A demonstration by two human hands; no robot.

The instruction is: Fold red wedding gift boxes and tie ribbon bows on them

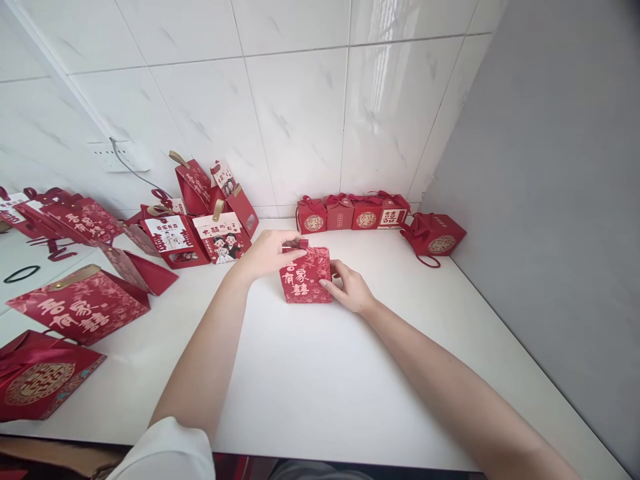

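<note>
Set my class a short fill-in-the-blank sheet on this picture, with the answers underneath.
1. The left hand is at the ____ of the red box.
2. The right hand holds that box by its ____ side.
3. The table is ____ in colour.

Missing words: top; right; white.

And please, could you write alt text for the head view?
A person's right hand holds the side and left hand touches the top of a red gift box with Chinese characters. On the white table, more red boxes sit at left and near the tiled wall.
</note>
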